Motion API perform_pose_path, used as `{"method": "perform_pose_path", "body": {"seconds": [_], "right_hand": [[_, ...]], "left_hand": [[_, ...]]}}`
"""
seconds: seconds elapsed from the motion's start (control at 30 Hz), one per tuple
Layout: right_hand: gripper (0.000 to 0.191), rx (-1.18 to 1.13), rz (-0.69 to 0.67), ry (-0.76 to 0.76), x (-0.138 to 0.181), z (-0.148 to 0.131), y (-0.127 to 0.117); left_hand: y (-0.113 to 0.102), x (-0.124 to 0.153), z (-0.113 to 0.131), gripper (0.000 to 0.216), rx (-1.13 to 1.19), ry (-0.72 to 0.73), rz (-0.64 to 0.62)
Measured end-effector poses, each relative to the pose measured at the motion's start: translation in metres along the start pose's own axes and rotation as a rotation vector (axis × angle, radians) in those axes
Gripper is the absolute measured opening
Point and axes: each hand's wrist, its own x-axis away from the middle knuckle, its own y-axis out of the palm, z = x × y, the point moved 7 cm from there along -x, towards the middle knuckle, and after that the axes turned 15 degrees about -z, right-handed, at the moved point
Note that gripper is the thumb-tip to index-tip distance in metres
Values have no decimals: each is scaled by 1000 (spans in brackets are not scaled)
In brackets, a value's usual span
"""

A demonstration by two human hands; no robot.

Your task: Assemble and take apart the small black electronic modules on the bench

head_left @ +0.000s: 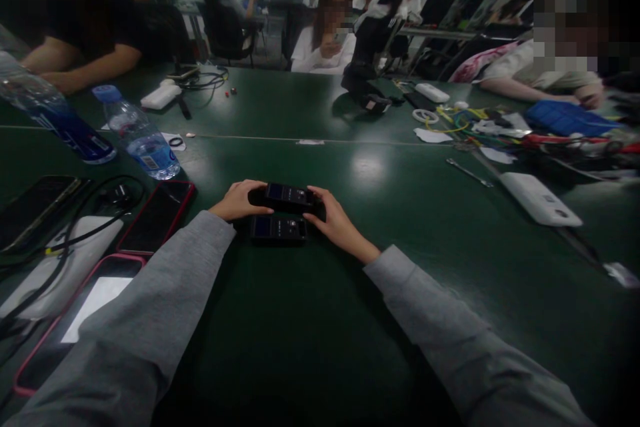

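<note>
On the near half of the green surface [320, 320], the left hand [243, 201] and right hand [334, 221] pinch the far black device [287, 194] by its two ends, the near black device [279, 229] just nearer. It looks light, stiff and smooth, best held by those ends. Bottles [145, 140] stand left; people [324, 57] sit beyond.

Right: passage over table [400, 203] between right hand [334, 219] and wrench [470, 173]. Left: red phone [159, 217], bottle [143, 137] in way. Bodyward: near device [279, 229].
</note>
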Motion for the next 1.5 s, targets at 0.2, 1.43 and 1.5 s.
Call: {"method": "perform_pose_path", "body": {"seconds": [0.2, 1.43, 1.5], "right_hand": [[59, -2, 34, 32, 0, -2, -2], [68, -883, -59, 67, -68, 5, 24], [68, -928, 13, 67, -67, 5, 25]], "left_hand": [[1, -2, -2, 66, -99, 3, 53], [12, -11, 1, 89, 592, 58, 231], [15, -12, 2, 95, 566, 55, 203]]}}
